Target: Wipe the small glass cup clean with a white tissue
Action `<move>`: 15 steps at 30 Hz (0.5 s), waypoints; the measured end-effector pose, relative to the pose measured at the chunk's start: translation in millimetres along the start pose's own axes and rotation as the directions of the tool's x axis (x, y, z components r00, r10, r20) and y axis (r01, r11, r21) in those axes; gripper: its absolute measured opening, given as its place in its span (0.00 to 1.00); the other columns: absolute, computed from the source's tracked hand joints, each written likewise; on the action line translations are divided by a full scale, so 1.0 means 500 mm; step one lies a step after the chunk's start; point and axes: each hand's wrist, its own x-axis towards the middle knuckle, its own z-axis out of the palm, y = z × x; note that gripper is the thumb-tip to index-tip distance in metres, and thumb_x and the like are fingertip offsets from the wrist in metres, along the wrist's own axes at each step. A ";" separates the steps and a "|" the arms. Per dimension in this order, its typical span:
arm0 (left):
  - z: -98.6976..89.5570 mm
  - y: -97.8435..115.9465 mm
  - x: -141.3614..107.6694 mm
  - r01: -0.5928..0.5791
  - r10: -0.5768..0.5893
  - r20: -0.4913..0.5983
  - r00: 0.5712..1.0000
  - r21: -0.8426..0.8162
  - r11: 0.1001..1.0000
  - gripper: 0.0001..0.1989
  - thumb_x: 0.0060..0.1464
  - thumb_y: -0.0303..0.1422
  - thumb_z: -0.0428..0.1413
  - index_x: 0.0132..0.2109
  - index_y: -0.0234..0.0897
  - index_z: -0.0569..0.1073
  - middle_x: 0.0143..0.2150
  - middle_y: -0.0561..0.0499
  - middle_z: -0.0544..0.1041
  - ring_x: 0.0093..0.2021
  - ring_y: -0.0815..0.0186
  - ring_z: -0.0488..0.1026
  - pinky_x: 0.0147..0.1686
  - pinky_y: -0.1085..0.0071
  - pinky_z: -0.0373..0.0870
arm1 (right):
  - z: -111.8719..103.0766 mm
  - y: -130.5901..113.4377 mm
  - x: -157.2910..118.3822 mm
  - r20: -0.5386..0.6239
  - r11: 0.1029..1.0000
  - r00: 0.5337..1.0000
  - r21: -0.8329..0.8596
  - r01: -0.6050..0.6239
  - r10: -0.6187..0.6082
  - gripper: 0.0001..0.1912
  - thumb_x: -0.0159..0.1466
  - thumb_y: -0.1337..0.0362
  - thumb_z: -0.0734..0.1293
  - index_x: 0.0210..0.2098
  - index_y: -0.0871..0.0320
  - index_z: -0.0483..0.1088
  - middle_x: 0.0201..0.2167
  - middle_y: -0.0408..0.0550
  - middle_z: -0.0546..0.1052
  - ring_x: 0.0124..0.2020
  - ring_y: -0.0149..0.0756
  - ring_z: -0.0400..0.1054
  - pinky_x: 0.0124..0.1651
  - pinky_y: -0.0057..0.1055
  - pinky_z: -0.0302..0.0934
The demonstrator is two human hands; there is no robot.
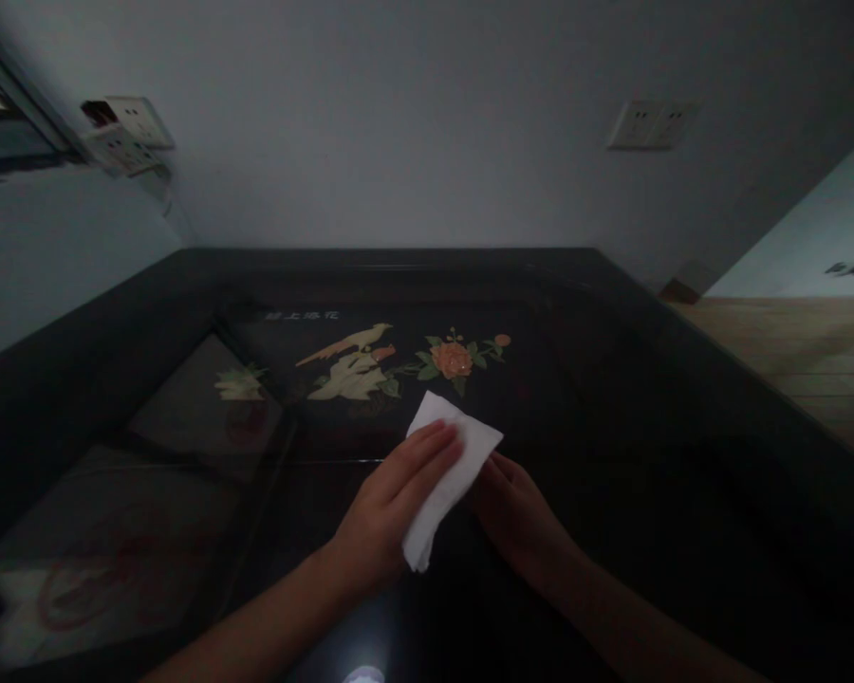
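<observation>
Over a glossy black tabletop (598,398), six o'clock from an inlaid flower (451,360), the left hand (379,512) lays nearly straight fingers across a folded white tissue (437,498), apparently steadying it; the right hand (516,517) half-curls at its three o'clock, grip unclear.

The bare left hand (377,526) is slender, with long, narrow fingers (419,457) and rounded fingertips; nail detail is too blurred to assess. The bare left forearm (285,612) is slim and even in contour, tapers to the wrist and is uncovered as far as the lower edge of view. The bare right hand (516,522) is likewise slender, but lies in deeper shadow, with its fingers partly hidden. The bare right forearm (616,602) narrows toward the wrist and is uncovered to the lower edge. Both wrists are bare.
</observation>
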 end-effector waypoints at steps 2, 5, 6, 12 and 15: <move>0.001 -0.003 0.001 0.099 -0.100 -0.009 0.995 -0.083 0.992 0.23 0.65 0.31 0.43 0.66 0.37 0.56 0.65 0.41 0.61 0.66 0.60 0.57 0.63 0.60 0.58 | -0.002 0.001 0.000 0.028 0.999 1.000 0.031 -0.014 0.013 0.19 0.55 0.56 0.73 0.44 0.55 0.75 0.41 0.50 0.79 0.41 0.40 0.73 0.49 0.38 0.64; 0.004 -0.010 0.002 0.279 -0.290 -0.014 0.957 -0.240 0.930 0.22 0.66 0.34 0.41 0.64 0.39 0.60 0.64 0.45 0.65 0.63 0.61 0.62 0.63 0.62 0.59 | -0.002 -0.004 -0.006 0.058 0.999 0.998 0.027 -0.027 0.026 0.24 0.52 0.53 0.75 0.46 0.56 0.74 0.43 0.51 0.79 0.45 0.43 0.72 0.52 0.41 0.62; 0.006 -0.012 0.002 0.336 -0.354 -0.007 0.935 -0.296 0.894 0.22 0.66 0.36 0.40 0.64 0.39 0.61 0.63 0.46 0.66 0.62 0.61 0.64 0.62 0.62 0.61 | -0.001 -0.007 -0.008 0.062 0.999 0.998 0.020 -0.027 0.026 0.26 0.51 0.52 0.75 0.47 0.57 0.74 0.43 0.51 0.79 0.45 0.43 0.72 0.53 0.42 0.61; 0.029 -0.010 -0.010 0.589 -0.705 -0.015 0.709 -0.537 0.604 0.26 0.65 0.45 0.39 0.56 0.35 0.71 0.49 0.48 0.79 0.51 0.59 0.75 0.54 0.62 0.70 | 0.009 -0.018 -0.014 0.074 0.999 0.997 0.031 -0.016 0.014 0.28 0.50 0.50 0.75 0.46 0.56 0.74 0.42 0.52 0.79 0.47 0.45 0.71 0.54 0.44 0.61; 0.028 -0.001 -0.011 0.556 -0.668 -0.042 0.743 -0.518 0.651 0.25 0.65 0.43 0.39 0.58 0.36 0.69 0.53 0.47 0.77 0.57 0.58 0.70 0.59 0.59 0.66 | 0.006 -0.012 -0.011 0.065 0.999 0.998 0.030 -0.014 0.012 0.26 0.52 0.50 0.74 0.47 0.56 0.74 0.43 0.52 0.79 0.48 0.45 0.71 0.55 0.44 0.60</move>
